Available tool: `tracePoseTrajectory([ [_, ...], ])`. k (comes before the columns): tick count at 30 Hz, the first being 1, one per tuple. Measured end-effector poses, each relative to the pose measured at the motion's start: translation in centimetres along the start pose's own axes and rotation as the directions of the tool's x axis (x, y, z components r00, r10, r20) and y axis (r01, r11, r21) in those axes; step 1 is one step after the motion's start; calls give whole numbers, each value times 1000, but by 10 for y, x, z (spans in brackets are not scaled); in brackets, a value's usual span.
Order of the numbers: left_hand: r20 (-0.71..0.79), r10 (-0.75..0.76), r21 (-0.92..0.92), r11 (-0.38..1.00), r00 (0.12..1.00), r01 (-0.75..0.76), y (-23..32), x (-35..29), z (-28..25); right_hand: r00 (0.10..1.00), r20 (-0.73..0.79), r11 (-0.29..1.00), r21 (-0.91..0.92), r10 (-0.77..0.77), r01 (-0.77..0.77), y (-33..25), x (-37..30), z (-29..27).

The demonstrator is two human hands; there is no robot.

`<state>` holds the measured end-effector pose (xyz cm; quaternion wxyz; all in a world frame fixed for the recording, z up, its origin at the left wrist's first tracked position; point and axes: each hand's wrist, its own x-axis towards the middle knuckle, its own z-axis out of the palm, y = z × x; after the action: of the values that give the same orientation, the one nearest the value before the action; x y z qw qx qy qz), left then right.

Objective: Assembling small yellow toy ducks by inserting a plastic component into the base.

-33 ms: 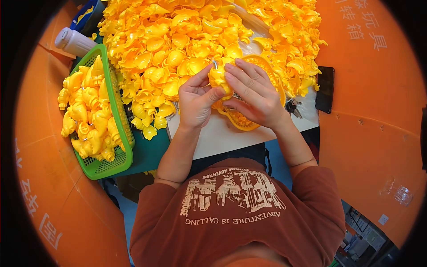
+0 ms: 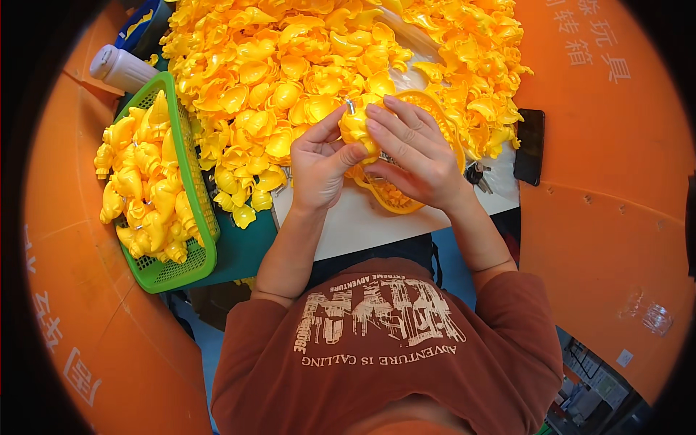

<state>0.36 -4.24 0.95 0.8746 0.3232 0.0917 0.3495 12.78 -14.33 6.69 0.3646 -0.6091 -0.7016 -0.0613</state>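
Between both my hands is a glossy yellow plastic toy part [image 2: 355, 132], rounded, with a short metal pin [image 2: 351, 106] poking out of its top. My left hand [image 2: 319, 159] grips it from the left with thumb and fingers. From the right, my right hand [image 2: 420, 152] closes over it, fingers lying along its side. Beneath my right hand sits a yellow plastic basket [image 2: 460, 148], partly covered by the hand; its contents are mostly hidden. Beyond my hands spreads a large heap of loose yellow shell pieces [image 2: 290, 65].
At the left, a green basket [image 2: 190, 174] holds several joined yellow parts [image 2: 148, 188]. A pale bottle [image 2: 119, 69] and a blue container [image 2: 145, 25] stand behind it. A black phone [image 2: 531, 145] and keys [image 2: 478, 175] lie at the right. Orange panels [image 2: 602, 174] flank the table.
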Motion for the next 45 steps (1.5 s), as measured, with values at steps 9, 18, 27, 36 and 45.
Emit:
tracePoseTrajectory([
  [9, 15, 40, 48, 998, 999, -41, 0, -4, 1, 991, -46, 976, 185, 126, -115, -7, -1, -2],
  [18, 109, 50, 131, 989, 993, -64, 1, -5, 5, 763, 220, 261, 852, 607, -453, 8, 4, 5],
  [27, 90, 112, 172, 977, 990, -126, -1, -5, 12, 679, 178, 173, 893, 713, -416, -5, 8, 7],
  [36, 93, 195, 163, 964, 976, -208, -4, -7, 12, 741, 86, 355, 837, 666, -416, -9, 8, 8],
  [45, 109, 209, 166, 960, 972, -225, -5, -8, 12, 710, 60, 311, 871, 702, -381, -13, 13, 9],
])
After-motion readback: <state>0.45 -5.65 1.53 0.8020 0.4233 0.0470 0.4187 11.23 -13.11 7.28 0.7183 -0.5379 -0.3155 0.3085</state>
